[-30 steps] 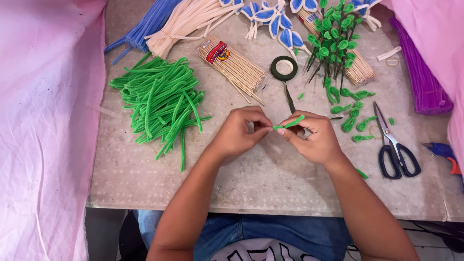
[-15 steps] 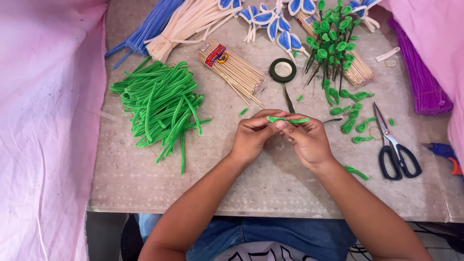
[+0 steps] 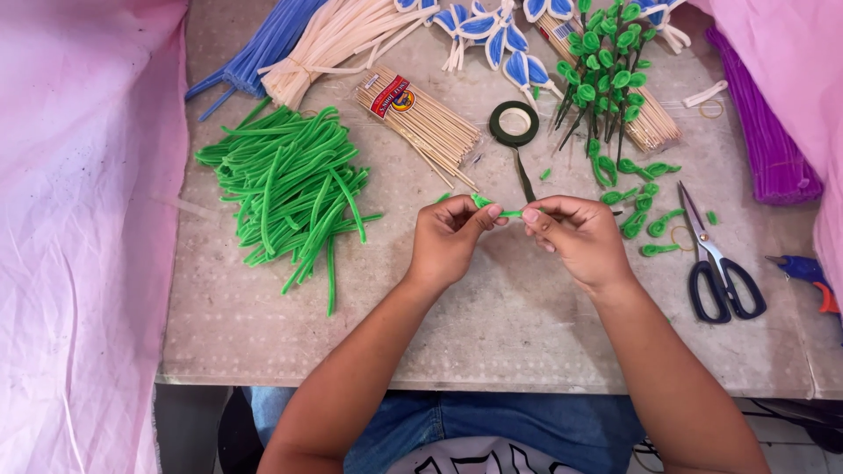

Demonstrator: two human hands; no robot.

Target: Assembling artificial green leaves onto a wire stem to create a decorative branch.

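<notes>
My left hand (image 3: 446, 237) and my right hand (image 3: 576, 238) meet above the middle of the table, both pinching one short green pipe cleaner (image 3: 496, 209) between thumbs and fingertips. The piece lies nearly level between the hands, its left end curled. A pile of long green pipe cleaners (image 3: 290, 189) lies to the left of my left hand. Several small green loop-shaped pieces (image 3: 639, 197) lie scattered to the right of my right hand.
A roll of dark green tape (image 3: 514, 123), a bundle of wooden skewers (image 3: 421, 118), skewers with green leaves (image 3: 606, 75), scissors (image 3: 716, 263), purple pipe cleaners (image 3: 764, 132), blue (image 3: 263, 44) and cream bundles (image 3: 342, 39), blue petals (image 3: 496, 31). Pink cloth (image 3: 79, 219) hangs left.
Both hands rose slightly away from me with the green piece. The piece turned from slanted to nearly level, and my fingers shifted along it.
</notes>
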